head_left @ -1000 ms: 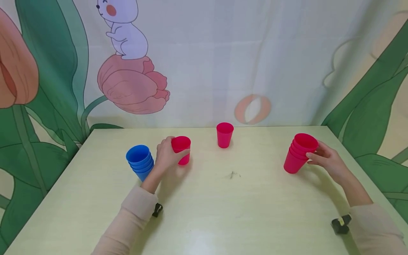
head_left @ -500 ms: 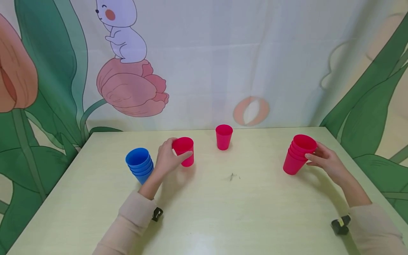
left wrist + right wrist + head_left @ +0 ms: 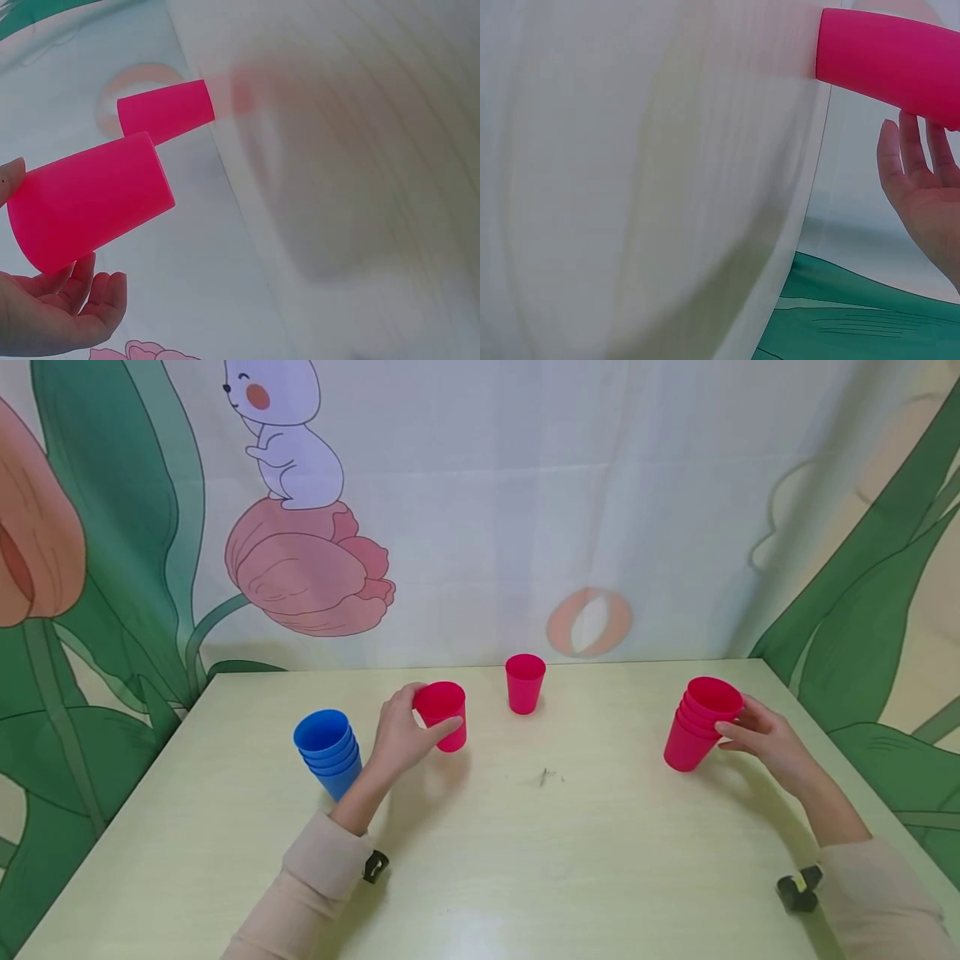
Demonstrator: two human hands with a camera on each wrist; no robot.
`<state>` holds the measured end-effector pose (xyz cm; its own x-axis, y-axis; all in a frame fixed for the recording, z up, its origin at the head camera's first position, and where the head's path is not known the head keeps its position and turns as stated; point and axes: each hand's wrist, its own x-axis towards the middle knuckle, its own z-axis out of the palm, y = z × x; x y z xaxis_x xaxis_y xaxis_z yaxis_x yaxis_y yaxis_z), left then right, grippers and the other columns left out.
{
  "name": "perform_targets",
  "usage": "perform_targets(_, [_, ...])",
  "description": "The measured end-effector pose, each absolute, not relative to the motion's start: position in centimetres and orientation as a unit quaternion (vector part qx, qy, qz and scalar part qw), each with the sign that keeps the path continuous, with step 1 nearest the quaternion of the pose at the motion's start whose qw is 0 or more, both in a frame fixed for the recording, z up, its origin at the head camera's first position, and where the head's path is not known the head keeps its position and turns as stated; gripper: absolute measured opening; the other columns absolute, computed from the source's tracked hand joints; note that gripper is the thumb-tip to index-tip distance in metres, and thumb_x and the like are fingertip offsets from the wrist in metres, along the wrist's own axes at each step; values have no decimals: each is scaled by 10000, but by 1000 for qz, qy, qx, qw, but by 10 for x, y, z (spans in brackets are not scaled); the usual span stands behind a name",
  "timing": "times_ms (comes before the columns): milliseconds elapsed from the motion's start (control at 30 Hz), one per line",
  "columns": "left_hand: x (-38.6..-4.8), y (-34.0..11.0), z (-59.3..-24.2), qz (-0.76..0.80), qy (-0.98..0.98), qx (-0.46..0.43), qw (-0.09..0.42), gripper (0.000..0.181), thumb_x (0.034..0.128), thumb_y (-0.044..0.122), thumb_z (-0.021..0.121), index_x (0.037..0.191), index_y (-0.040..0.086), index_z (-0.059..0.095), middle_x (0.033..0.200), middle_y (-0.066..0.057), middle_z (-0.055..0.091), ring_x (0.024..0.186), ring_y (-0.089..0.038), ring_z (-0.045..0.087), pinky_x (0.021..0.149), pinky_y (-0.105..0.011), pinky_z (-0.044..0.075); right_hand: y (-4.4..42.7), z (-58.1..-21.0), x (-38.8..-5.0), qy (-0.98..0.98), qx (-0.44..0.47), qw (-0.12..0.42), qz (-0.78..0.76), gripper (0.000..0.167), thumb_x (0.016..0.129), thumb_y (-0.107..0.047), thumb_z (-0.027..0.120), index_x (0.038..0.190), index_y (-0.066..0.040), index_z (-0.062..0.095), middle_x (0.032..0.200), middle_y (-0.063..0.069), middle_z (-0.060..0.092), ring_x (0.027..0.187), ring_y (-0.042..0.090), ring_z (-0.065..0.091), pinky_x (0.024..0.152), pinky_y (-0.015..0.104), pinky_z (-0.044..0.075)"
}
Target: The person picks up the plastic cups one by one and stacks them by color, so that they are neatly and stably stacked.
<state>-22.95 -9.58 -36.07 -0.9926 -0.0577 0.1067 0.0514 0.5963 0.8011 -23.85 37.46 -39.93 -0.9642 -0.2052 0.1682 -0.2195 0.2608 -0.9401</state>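
Note:
My left hand (image 3: 401, 735) pinches a single red plastic cup (image 3: 448, 718) between thumb and fingers. In the left wrist view that cup (image 3: 94, 202) is held off the tabletop. Another red cup (image 3: 524, 685) stands upright alone near the table's back edge, to the right of the held one. Over on the right, my right hand (image 3: 772, 745) grips a leaning stack of nested red cups (image 3: 692, 737) near the rims; its base meets the table in the right wrist view. A stack of nested blue cups (image 3: 330, 752) is just left of my left wrist, partly hidden by it.
The pale tabletop (image 3: 540, 860) carries a small dark mark (image 3: 546, 775) near its middle. Behind its back edge hangs a printed curtain (image 3: 465, 527). Dark wrist devices (image 3: 799, 889) show beside both sleeves.
My left hand has carried its red cup slightly rightward, away from the blue stack. The right hand and its stack stay nearly still. The view has tipped slightly.

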Motion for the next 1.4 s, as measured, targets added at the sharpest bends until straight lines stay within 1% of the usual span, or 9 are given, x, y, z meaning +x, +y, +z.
perform_targets(333, [-230,-87,-360,-456,-887,-16,72,746,712,238,768,1321,58,378,1232,-115,468,1149,-277,397,781,-424,504,374,-397,-237,-813,116,12,570,408,920,-100,524,1292,-227,413,1079,-160,548,918,22,565,711,247,522])
perform_targets(567, [-229,-80,-356,-469,-879,-29,76,728,704,245,774,1303,66,403,1201,-96,489,1124,-257,419,775,-408,506,375,-398,-239,-804,125,7,581,418,918,-75,519,1289,-235,410,1084,-155,545,912,11,564,704,227,519])
perform_targets(1067, [-230,-59,-348,-497,-860,-66,97,700,701,282,769,1281,78,434,1172,-61,507,1095,-228,433,794,-394,492,374,-396,-238,-803,129,5,583,400,915,-81,527,1263,-249,425,1077,-142,550,906,22,567,705,244,523])
perform_targets(1400, [-233,-47,-336,-501,-855,-91,96,700,720,289,746,1298,63,423,1190,-60,501,1103,-216,429,808,-393,485,374,-395,-237,-808,127,5,575,422,915,-84,528,1297,-212,404,1086,-142,542,919,19,561,712,253,523])
